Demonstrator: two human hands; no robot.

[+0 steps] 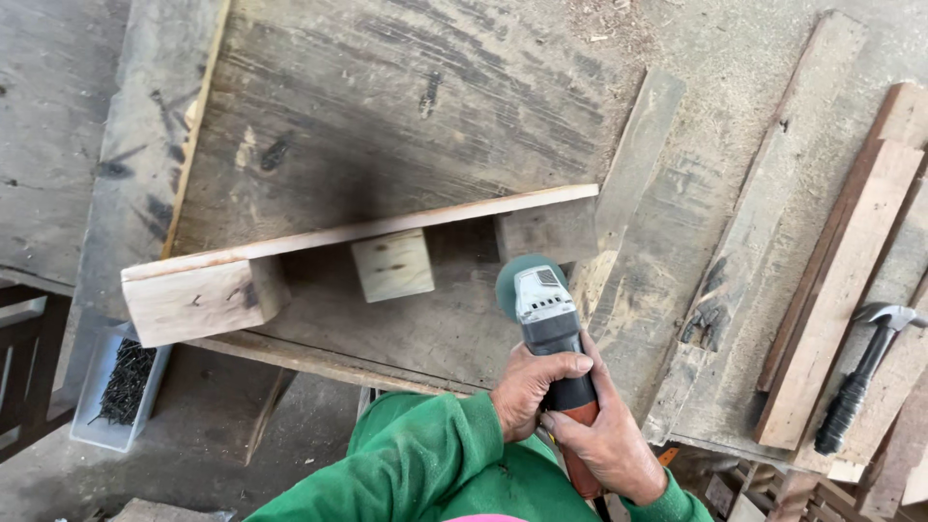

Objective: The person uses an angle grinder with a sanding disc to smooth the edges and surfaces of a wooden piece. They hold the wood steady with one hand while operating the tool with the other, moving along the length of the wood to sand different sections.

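Near the wooden piece [358, 253], both hands grip a grinder [548, 329], apparently touching.

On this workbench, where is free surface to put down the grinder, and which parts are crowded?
The widest bare patch is the grey bench top behind the thin board on blocks. A smaller dusty patch lies between the leaning plank and the long slats. The right edge is crowded: slats and the hammer. Both hands, left and right, hold the grinder.

three wood blocks [392, 265], one grinder [547, 319], one hammer [863, 374]
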